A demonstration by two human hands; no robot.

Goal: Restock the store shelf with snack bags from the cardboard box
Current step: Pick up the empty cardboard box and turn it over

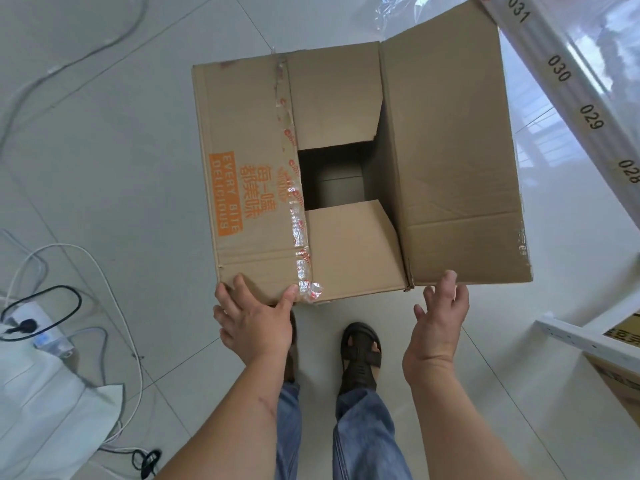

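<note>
A brown cardboard box (249, 140) with orange print stands on the tiled floor in front of me. Its left flap lies flat, the right flap (450, 150) stands raised, and two inner flaps leave a dark square gap in the middle. No snack bags show through the gap. My left hand (254, 322) rests on the box's near left edge, fingers spread and the thumb on the taped flap corner. My right hand (440, 317) hovers open just below the near edge of the raised right flap, fingertips close to it.
A white shelf edge (568, 84) with numbered labels runs down the right side. More cardboard (620, 379) sits under a white rail at lower right. Cables, a power strip (31, 323) and a white bag (45, 410) lie at left. My feet stand just behind the box.
</note>
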